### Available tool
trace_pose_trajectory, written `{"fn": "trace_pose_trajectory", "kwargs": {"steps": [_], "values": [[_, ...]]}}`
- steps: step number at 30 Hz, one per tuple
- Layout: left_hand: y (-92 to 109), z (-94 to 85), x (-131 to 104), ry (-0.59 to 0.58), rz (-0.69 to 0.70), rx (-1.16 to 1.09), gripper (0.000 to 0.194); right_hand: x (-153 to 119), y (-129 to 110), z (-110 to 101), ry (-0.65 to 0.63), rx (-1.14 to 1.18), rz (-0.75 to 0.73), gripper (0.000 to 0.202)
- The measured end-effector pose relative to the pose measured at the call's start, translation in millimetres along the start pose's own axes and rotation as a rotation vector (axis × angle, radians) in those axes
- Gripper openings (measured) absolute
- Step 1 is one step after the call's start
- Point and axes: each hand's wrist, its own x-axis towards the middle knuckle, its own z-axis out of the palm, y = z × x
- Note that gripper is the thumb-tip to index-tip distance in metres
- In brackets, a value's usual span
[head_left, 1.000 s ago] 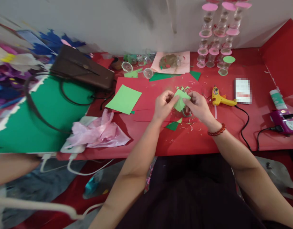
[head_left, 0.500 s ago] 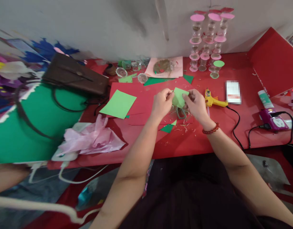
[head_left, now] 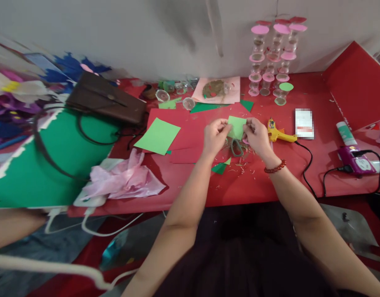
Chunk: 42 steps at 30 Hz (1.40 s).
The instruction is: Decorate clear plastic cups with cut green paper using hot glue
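Between my two hands is a small light green paper square [head_left: 236, 126]. My left hand [head_left: 215, 135] pinches its left edge between thumb and fingers. On the opposite edge my right hand [head_left: 256, 134] pinches it too, with a red bead bracelet round the wrist. Just below the paper, the green handles of scissors [head_left: 236, 148] show; their blades are hidden. Paper shavings lie around them on the red sheets [head_left: 190, 155]. A larger light green sheet [head_left: 158, 136] rests to the left. Right of my right hand lies a yellow hot glue gun [head_left: 279, 134].
Stacked plastic hourglass shapes with pink discs [head_left: 267, 77] stand at the back. A brown bag [head_left: 106, 97] and pink plastic bag [head_left: 125, 177] lie left. A purple power adapter [head_left: 357, 161] with cords sits right. Another person's arm [head_left: 17, 227] shows at lower left.
The paper square has been turned more level and flat between my fingers, and my right thumb has shifted to its edge. The whole view has shifted slightly.
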Motion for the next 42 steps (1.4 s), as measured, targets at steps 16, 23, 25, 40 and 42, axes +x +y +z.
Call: {"fn": "trace_pose_trajectory", "kwargs": {"steps": [16,23,25,40,42], "values": [[5.3,1.3,-9.7,0.004,0.068,0.107,0.018,-0.1,1.6,-4.2,0.020,0.055,-0.019,0.012],[-3.4,-0.8,-3.8,-0.009,0.083,0.083,0.019,5.0,10.5,-4.7,0.078,-0.002,-0.073,0.006],[-4.3,-0.8,-1.1,-0.019,0.040,-0.019,0.022,5.4,10.6,-4.8,0.077,0.024,-0.054,0.003],[20.5,7.4,-20.5,0.073,-0.026,-0.112,0.026,-14.7,-6.3,-5.1,0.103,-0.013,-0.206,0.017],[18.9,10.1,-22.3,0.081,-0.073,-0.178,0.030,-15.0,-8.1,-5.5,0.104,-0.006,-0.197,0.018]]}}
